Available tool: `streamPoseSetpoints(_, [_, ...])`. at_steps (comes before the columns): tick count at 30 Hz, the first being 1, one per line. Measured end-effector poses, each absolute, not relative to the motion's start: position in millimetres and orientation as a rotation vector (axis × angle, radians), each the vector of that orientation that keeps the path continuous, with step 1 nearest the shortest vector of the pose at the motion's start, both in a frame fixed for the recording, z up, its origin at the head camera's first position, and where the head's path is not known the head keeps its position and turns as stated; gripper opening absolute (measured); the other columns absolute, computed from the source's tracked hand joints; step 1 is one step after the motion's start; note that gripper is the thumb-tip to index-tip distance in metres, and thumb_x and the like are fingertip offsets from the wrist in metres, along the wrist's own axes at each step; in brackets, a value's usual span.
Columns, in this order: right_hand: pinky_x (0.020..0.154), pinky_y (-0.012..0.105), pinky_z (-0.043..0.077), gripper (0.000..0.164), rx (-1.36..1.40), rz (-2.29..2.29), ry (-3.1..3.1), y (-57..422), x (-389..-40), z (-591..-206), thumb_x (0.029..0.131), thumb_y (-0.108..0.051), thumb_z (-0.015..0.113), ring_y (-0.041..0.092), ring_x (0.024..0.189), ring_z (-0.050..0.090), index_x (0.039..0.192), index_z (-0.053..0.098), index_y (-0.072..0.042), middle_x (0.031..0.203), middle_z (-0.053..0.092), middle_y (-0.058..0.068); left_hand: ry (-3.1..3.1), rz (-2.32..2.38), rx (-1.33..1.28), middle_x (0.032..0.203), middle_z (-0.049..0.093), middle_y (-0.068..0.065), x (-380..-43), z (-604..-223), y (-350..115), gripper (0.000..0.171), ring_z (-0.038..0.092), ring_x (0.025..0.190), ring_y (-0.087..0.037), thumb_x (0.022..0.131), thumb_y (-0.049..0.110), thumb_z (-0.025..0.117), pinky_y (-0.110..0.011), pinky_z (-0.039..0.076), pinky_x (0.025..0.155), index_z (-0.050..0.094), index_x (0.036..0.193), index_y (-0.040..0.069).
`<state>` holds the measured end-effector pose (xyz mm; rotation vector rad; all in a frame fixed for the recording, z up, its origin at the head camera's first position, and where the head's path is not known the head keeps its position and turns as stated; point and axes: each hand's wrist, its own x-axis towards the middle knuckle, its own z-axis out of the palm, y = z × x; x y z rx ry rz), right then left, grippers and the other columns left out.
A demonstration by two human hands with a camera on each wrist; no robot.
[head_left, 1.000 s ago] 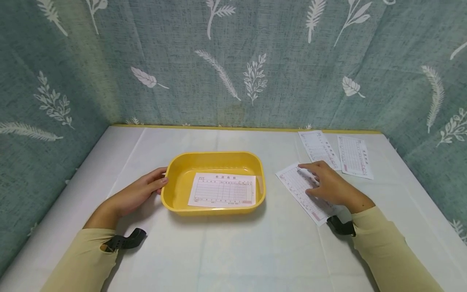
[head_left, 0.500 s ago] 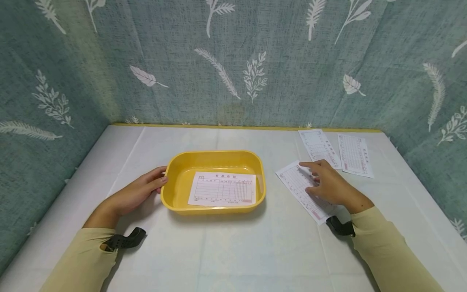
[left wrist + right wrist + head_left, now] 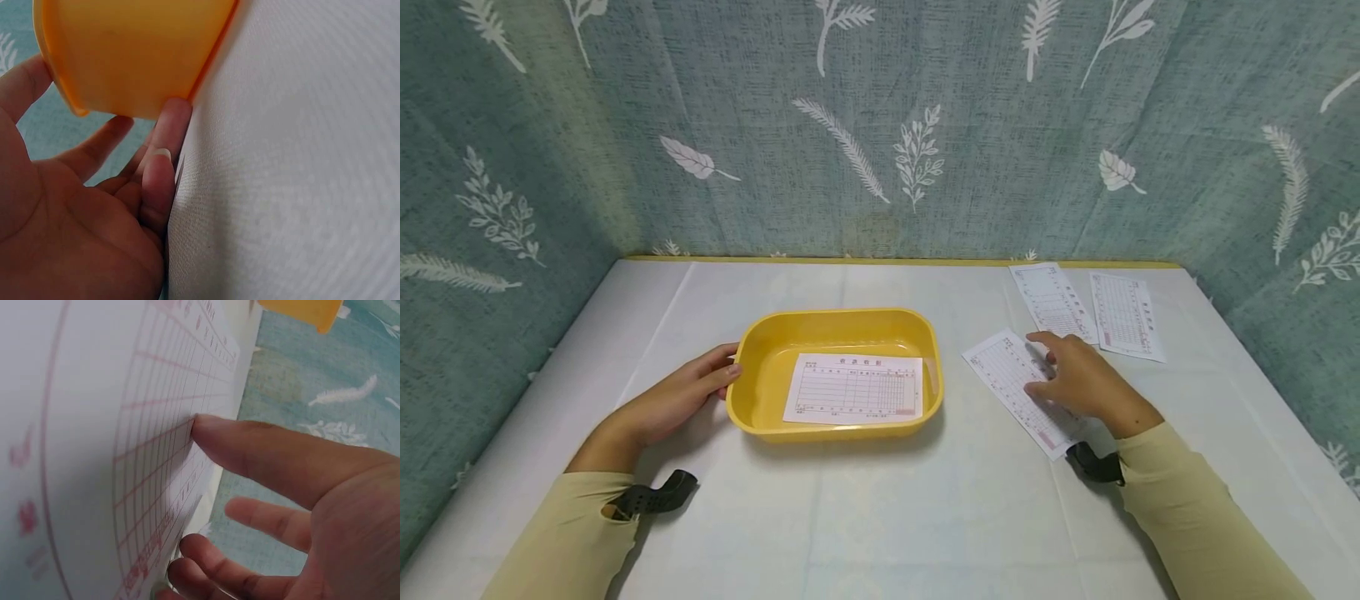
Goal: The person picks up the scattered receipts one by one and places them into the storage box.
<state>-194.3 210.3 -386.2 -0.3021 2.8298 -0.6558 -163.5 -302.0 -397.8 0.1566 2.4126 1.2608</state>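
In the head view, my left hand (image 3: 677,402) is at the left end of a yellow plastic basin (image 3: 835,434), with thumb at its rim. The left wrist view shows other fingers (image 3: 172,125) against the basin's outer end wall, some curled by the table. A printed receipt slip (image 3: 855,387) lies in the basin. My right hand (image 3: 1078,379) is over a second slip (image 3: 1000,367), lying slanted on the table. The right wrist view shows the thumb (image 3: 225,440) touching its printed grid, the index finger off the paper, and other fingertips close to its edge.
Two more slips, one leaning left (image 3: 1052,300) and one farther right (image 3: 1126,315), lie at the table's back right. A white cloth covers the table (image 3: 850,517). Patterned green curtains (image 3: 880,125) enclose its back and sides.
My right index fingertip has drawn back slightly to the right, off the slanted slip's far end. The left hand, basin and slips stay in place; the view shifts slightly.
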Motion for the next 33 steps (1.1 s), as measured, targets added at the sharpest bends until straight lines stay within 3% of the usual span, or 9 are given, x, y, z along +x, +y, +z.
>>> streamPoseSetpoints(4, [0.068, 0.033, 0.05, 0.078, -0.296, -0.644, 2.825, 208.3, -193.6, -384.2, 0.083, -0.015, 0.08, 0.028, 0.087, 0.058, 0.149, 0.04, -0.001, 0.118, 0.062, 0.03, 2.423, 1.249, 0.167, 0.124, 0.05, -0.014, -163.9, -397.0, -302.7, 0.064, 0.038, 0.122, -0.031, 0.105, 0.049, 0.041, -0.058, 0.027, 0.113, 0.029, 0.156, 0.013])
streamPoseSetpoints(9, [0.071, 0.036, 0.052, 0.077, -0.302, -0.633, 2.817, 206.9, -192.9, -383.4, 0.085, -0.014, 0.079, 0.028, 0.088, 0.061, 0.149, 0.039, 0.0, 0.117, 0.063, 0.03, 2.44, 1.222, 0.181, 0.112, 0.052, -0.008, -164.6, -395.8, -302.9, 0.061, 0.045, 0.112, -0.022, 0.106, 0.048, 0.039, -0.036, 0.036, 0.102, 0.031, 0.155, 0.013])
streamPoseSetpoints(11, [0.073, 0.037, 0.051, 0.077, -0.309, -0.633, 2.815, 206.5, -192.6, -383.5, 0.085, -0.014, 0.078, 0.028, 0.088, 0.06, 0.15, 0.039, 0.001, 0.117, 0.064, 0.029, 2.442, 1.22, 0.186, 0.111, 0.052, -0.008, -164.5, -395.4, -302.7, 0.06, 0.046, 0.11, -0.02, 0.106, 0.048, 0.039, -0.033, 0.036, 0.098, 0.031, 0.155, 0.013])
streamPoseSetpoints(17, [0.073, 0.035, 0.048, 0.075, -0.343, -0.661, 2.812, 206.1, -191.8, -384.3, 0.086, -0.009, 0.076, 0.026, 0.085, 0.057, 0.149, 0.039, 0.003, 0.114, 0.063, 0.028, 2.424, 1.24, 0.176, 0.124, 0.049, -0.013, -163.9, -395.9, -301.8, 0.063, 0.039, 0.119, -0.028, 0.106, 0.048, 0.04, -0.051, 0.032, 0.109, 0.028, 0.156, 0.012])
streamPoseSetpoints(25, [0.076, 0.036, 0.05, 0.074, -0.336, -0.726, 2.759, 206.4, -194.5, -388.0, 0.087, -0.006, 0.073, 0.026, 0.088, 0.059, 0.151, 0.036, 0.001, 0.114, 0.063, 0.027, 2.409, 1.271, 0.192, 0.138, 0.044, -0.016, -163.3, -396.1, -302.5, 0.063, 0.034, 0.123, -0.03, 0.106, 0.047, 0.041, -0.057, 0.026, 0.112, 0.028, 0.156, 0.012])
streamPoseSetpoints(27, [0.076, 0.036, 0.05, 0.075, -0.319, -0.736, 2.741, 207.2, -194.9, -388.7, 0.087, -0.007, 0.073, 0.026, 0.088, 0.059, 0.152, 0.035, 0.0, 0.113, 0.063, 0.025, 2.416, 1.261, 0.196, 0.137, 0.045, -0.015, -163.4, -396.0, -302.7, 0.062, 0.036, 0.122, -0.029, 0.106, 0.047, 0.04, -0.053, 0.029, 0.111, 0.028, 0.156, 0.013])
streamPoseSetpoints(33, [0.071, 0.032, 0.048, 0.072, -0.316, -0.75, 2.732, 209.1, -195.6, -388.1, 0.087, -0.008, 0.073, 0.025, 0.083, 0.058, 0.149, 0.038, 0.001, 0.105, 0.063, 0.021, 2.429, 1.245, 0.207, 0.122, 0.05, -0.01, -163.4, -396.0, -303.4, 0.06, 0.044, 0.113, -0.018, 0.106, 0.046, 0.04, -0.019, 0.037, 0.094, 0.03, 0.155, 0.013])
